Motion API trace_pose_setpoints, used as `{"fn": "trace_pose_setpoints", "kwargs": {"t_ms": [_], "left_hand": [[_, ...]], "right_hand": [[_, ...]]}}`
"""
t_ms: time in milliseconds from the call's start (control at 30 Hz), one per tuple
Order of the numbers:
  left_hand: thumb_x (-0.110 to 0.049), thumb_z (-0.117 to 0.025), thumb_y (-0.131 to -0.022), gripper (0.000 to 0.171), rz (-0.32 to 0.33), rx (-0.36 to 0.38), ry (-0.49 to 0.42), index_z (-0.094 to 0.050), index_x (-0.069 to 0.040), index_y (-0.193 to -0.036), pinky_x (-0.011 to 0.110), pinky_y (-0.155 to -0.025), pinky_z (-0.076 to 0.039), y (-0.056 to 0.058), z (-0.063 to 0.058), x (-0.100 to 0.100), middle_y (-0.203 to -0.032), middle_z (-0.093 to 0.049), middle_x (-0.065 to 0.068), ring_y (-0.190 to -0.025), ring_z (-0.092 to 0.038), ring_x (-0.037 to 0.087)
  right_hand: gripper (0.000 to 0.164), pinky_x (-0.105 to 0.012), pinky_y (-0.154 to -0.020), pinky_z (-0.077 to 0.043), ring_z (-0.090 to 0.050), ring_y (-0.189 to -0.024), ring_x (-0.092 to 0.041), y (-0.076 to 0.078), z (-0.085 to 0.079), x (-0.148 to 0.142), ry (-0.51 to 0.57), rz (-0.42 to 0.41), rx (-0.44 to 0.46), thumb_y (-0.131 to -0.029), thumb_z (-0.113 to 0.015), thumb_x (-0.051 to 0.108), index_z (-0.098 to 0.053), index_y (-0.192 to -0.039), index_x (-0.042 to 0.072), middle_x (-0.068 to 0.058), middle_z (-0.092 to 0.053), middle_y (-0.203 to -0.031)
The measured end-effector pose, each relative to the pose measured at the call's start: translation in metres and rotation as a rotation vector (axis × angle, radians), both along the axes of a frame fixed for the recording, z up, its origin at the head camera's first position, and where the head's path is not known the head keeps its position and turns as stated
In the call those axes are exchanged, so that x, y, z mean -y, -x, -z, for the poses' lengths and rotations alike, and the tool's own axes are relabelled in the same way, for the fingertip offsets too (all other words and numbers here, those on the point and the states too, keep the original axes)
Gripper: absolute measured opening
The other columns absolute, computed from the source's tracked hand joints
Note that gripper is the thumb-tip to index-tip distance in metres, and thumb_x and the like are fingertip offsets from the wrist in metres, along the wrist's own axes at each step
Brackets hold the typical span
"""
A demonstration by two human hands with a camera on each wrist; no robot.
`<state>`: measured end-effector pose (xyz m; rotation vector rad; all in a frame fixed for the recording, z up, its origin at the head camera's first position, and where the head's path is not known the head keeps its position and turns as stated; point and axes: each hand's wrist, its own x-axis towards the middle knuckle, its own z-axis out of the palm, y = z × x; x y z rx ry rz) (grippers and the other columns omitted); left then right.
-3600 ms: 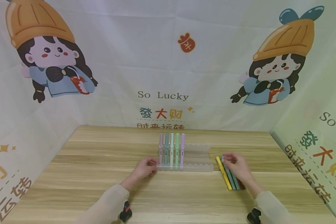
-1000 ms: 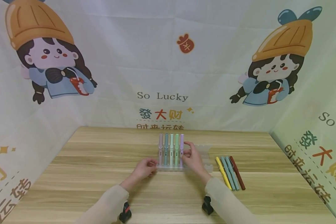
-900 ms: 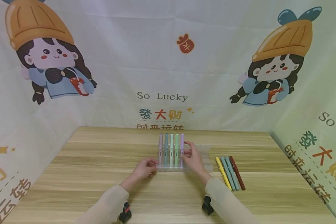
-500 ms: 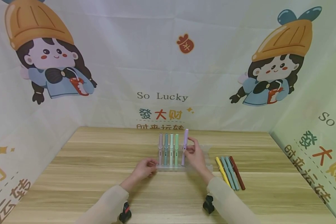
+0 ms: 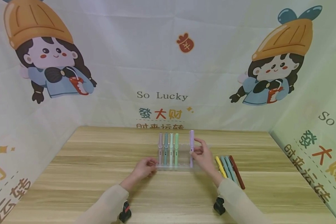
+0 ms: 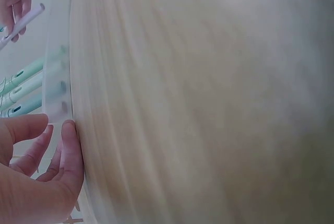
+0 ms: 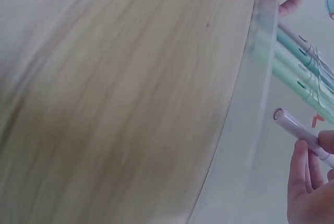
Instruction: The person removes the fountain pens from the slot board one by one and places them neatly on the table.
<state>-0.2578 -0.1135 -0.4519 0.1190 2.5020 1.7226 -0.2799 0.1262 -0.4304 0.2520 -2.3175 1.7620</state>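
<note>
My right hand pinches a light purple pen upright, thumb on one side and fingers on the other. In the right wrist view the purple pen's lower end hangs apart from the clear plastic pen rack. At the rack's left end, my left hand holds the corner with thumb and fingertips; the left wrist view shows these fingers at the rack's end. Standing in the rack's left slots are a mauve pen, a teal pen, a pale mint pen and a green pen.
Right of the rack, a yellow pen, two grey-blue pens and a dark red pen lie side by side on the wooden table. My right forearm partly covers their near ends. A printed cloth hangs behind.
My right hand first left the loose pens and took hold of the purple pen beside the green one. It has since lifted that pen and carried it right. The left hand stays put.
</note>
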Motion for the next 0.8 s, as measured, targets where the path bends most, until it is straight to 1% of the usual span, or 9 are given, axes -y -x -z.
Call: {"fn": "trace_pose_setpoints", "kwargs": {"t_ms": [133,300,400,533,633,800], "left_hand": [[0.008,-0.054,-0.079,0.015,0.003,-0.003,0.006,-0.056,0.007,-0.093,0.030,-0.052,-0.048,0.000,0.000,0.000,-0.074,-0.057,0.010,-0.061,-0.055,0.019],[0.008,-0.055,-0.078,0.015,-0.001,-0.006,0.010,-0.056,0.007,-0.093,0.029,-0.051,-0.048,0.000,0.001,0.000,-0.073,-0.057,0.009,-0.060,-0.055,0.019],[0.008,-0.055,-0.078,0.015,-0.005,-0.002,0.009,-0.056,0.007,-0.093,0.029,-0.051,-0.047,0.001,0.001,0.000,-0.072,-0.057,0.009,-0.059,-0.054,0.018],[0.008,-0.055,-0.078,0.015,-0.009,0.006,0.007,-0.056,0.007,-0.093,0.028,-0.051,-0.047,0.002,0.002,0.000,-0.072,-0.057,0.009,-0.059,-0.053,0.018],[0.008,-0.055,-0.078,0.015,-0.013,0.013,0.001,-0.057,0.006,-0.093,0.028,-0.051,-0.047,0.002,0.002,0.000,-0.072,-0.056,0.008,-0.059,-0.053,0.018],[0.008,-0.055,-0.077,0.015,-0.019,0.015,-0.001,-0.057,0.006,-0.093,0.027,-0.051,-0.047,0.004,0.004,0.001,-0.072,-0.056,0.008,-0.059,-0.053,0.018]], "right_hand": [[0.054,-0.031,-0.064,-0.051,-0.058,-0.078,-0.027,-0.002,-0.002,-0.009,-0.032,-0.002,0.028,-0.076,-0.060,-0.007,-0.042,-0.124,0.008,-0.018,-0.059,-0.089],[0.055,-0.030,-0.063,-0.050,-0.058,-0.077,-0.026,-0.006,-0.004,-0.019,-0.075,-0.007,0.035,-0.076,-0.062,-0.006,-0.042,-0.125,0.008,-0.017,-0.059,-0.088],[0.056,-0.030,-0.062,-0.050,-0.058,-0.076,-0.025,-0.008,-0.004,-0.025,-0.083,-0.014,0.039,-0.075,-0.062,-0.005,-0.043,-0.125,0.009,-0.016,-0.059,-0.087],[0.054,-0.030,-0.061,-0.051,-0.058,-0.075,-0.026,-0.010,-0.004,-0.031,-0.070,-0.035,0.027,-0.075,-0.062,-0.007,-0.043,-0.124,0.005,-0.019,-0.058,-0.086],[0.053,-0.031,-0.061,-0.051,-0.057,-0.075,-0.026,-0.013,-0.005,-0.036,-0.072,-0.044,0.039,-0.076,-0.061,-0.008,-0.042,-0.124,0.004,-0.021,-0.057,-0.088],[0.052,-0.029,-0.061,-0.051,-0.056,-0.075,-0.024,-0.018,-0.008,-0.045,-0.112,-0.040,0.074,-0.077,-0.061,-0.007,-0.042,-0.124,0.004,-0.019,-0.056,-0.089]]}}
